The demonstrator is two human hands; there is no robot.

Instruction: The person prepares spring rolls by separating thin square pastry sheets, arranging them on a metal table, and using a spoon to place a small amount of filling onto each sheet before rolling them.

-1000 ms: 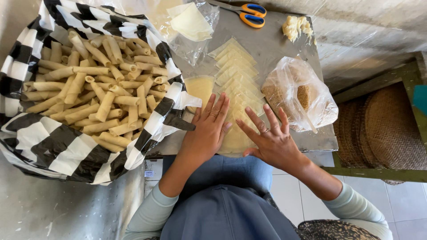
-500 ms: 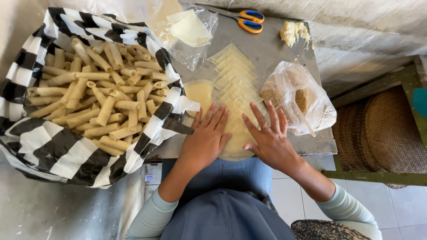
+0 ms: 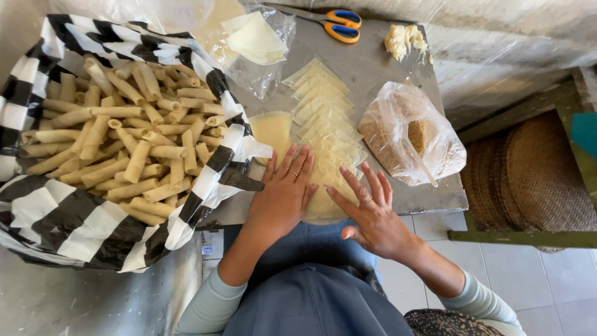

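Both hands, left hand (image 3: pixel 283 196) and right hand (image 3: pixel 371 214), press flat a thin pale wrapper (image 3: pixel 326 186)

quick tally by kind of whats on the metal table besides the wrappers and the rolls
Clear plastic bags: 2, one of wrappers and one of brown crumbs
Scissors: 1
Pale crumbly lump: 1
Black-and-white striped bag of rolls: 1
Hands: 2, left and right
Total: 7
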